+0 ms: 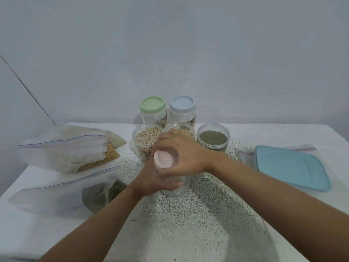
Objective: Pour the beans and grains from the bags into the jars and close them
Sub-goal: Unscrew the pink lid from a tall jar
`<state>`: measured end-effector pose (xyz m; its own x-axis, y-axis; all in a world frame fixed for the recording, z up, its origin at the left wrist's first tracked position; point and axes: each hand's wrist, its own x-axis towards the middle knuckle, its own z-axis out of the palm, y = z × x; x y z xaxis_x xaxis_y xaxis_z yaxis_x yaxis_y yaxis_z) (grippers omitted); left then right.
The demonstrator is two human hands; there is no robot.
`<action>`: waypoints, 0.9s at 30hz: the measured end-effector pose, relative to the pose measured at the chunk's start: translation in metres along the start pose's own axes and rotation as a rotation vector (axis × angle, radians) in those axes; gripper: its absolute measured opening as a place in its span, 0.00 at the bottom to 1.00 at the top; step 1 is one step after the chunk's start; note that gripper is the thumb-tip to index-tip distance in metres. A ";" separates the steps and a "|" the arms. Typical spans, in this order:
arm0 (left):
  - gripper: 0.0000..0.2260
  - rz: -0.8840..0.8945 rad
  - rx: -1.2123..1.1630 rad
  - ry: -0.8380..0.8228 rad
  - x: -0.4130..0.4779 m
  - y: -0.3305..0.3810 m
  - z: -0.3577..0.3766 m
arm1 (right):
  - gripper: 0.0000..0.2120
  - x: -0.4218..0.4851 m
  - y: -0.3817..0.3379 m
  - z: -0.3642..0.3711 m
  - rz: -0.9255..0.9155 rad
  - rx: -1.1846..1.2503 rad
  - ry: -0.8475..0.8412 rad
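**Hands on the jar**

The left hand (pixel 151 178) grips the clear jar (pixel 176 191), fingers curled round its body, while the right hand (pixel 181 154) curls over its pink lid (pixel 163 160). Open bean jars (pixel 213 138) stand just behind the jar — bags (pixel 64 146) lie to its left.

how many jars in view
6: green-lidded jar, blue-lidded jar at back; pale-bean jar, half-hidden middle jar, green-bean jar before them; pink-lidded jar in left hand, right hand.
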<state>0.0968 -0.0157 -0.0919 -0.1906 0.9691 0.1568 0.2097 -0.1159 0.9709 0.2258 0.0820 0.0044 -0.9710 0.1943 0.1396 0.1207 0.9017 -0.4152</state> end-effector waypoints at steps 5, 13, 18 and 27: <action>0.31 0.026 -0.041 -0.056 0.002 0.000 0.001 | 0.36 -0.003 -0.020 -0.008 0.357 -0.322 -0.083; 0.42 -0.040 0.009 -0.003 0.002 -0.001 -0.002 | 0.21 -0.002 -0.018 -0.023 -0.033 -0.057 -0.232; 0.31 -0.015 0.090 -0.047 0.000 -0.009 -0.004 | 0.22 -0.005 -0.013 -0.025 0.038 -0.008 -0.041; 0.42 -0.028 0.059 -0.033 0.003 -0.011 -0.006 | 0.19 0.000 -0.025 -0.015 -0.077 -0.167 -0.172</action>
<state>0.0878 -0.0125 -0.1010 -0.1655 0.9785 0.1232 0.2607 -0.0771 0.9623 0.2263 0.0650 0.0286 -0.9978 0.0667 0.0038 0.0636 0.9655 -0.2525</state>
